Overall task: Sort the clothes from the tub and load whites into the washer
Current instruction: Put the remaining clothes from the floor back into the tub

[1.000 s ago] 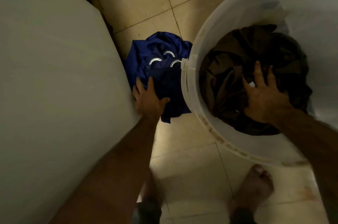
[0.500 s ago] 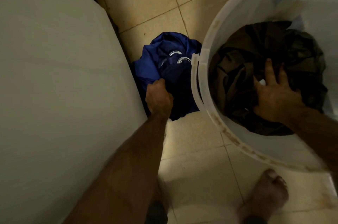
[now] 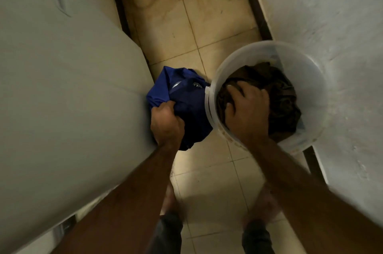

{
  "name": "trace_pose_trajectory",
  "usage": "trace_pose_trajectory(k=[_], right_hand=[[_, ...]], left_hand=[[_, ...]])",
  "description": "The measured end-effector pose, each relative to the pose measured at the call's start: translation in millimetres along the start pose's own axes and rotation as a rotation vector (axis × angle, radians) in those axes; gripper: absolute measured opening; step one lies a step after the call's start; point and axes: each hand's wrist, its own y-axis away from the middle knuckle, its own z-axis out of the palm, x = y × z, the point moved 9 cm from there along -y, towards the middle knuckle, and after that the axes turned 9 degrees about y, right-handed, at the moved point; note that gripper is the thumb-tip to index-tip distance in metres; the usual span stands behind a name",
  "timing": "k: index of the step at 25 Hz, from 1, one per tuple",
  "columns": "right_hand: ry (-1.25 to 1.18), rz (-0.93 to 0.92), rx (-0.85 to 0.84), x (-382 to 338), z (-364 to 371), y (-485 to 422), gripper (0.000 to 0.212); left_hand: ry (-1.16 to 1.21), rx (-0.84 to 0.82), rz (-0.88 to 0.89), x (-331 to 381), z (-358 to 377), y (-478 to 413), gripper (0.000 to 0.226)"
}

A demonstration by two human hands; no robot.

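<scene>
Head view: at centre frame the left hand (image 3: 166,123) grips the blue garment (image 3: 184,102), which lies between the washer (image 3: 62,87) and the tub (image 3: 306,79). Right of centre, the right hand (image 3: 246,112) curls into the dark clothes (image 3: 281,100) inside the tub. Neither looks white, so both are best set aside before digging deeper.

Round translucent-white tub (image 3: 308,79), upright, holding crumpled dark brown clothes (image 3: 284,100). Bunched blue garment (image 3: 186,98), wedged between tub and white washer (image 3: 72,92).

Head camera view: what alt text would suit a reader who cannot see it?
Seen from above, a person's left hand grips a blue garment between a white appliance and a round white tub. The right hand curls into dark brown clothes inside the tub.
</scene>
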Motion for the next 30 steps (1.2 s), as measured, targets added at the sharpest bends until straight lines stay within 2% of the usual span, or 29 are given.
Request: trace_pose_trajectory(k=[1, 3, 5, 7, 9, 12, 17, 23, 27, 30], right_hand=[[-0.039, -0.113, -0.046, -23, -8, 2, 0.058], [-0.131, -0.263, -0.188, -62, -26, 6, 0.089], [-0.183, -0.298, -0.309, -87, -40, 9, 0.121], [-0.198, -0.278, -0.325, -102, -56, 8, 0.134], [-0.203, -0.226, -0.253, -107, -75, 4, 0.129], [-0.160, -0.180, -0.116, -97, -111, 0, 0.103], [-0.133, -0.125, 0.038, -37, -168, 16, 0.076], [-0.031, -0.008, 0.126, 63, -200, 40, 0.069], [0.003, 0.107, 0.068, 110, -172, 54, 0.074], [0.049, 0.150, -0.085, 128, -123, 62, 0.078]], left_hand=[[0.001, 0.011, 0.008, 8, -15, 4, 0.030], [-0.006, 0.032, 0.036, 30, -53, 10, 0.032], [-0.018, 0.056, 0.079, 56, -88, 17, 0.033], [0.001, 0.086, 0.137, 82, -119, 26, 0.035], [0.029, 0.102, 0.210, 106, -140, 37, 0.037], [0.085, 0.094, 0.278, 136, -155, 57, 0.034], [0.186, 0.023, 0.281, 199, -151, 94, 0.029], [0.275, -0.115, 0.383, 271, -99, 140, 0.033], [0.298, -0.194, 0.405, 284, -42, 147, 0.033], [0.284, -0.367, 0.387, 266, 12, 149, 0.038]])
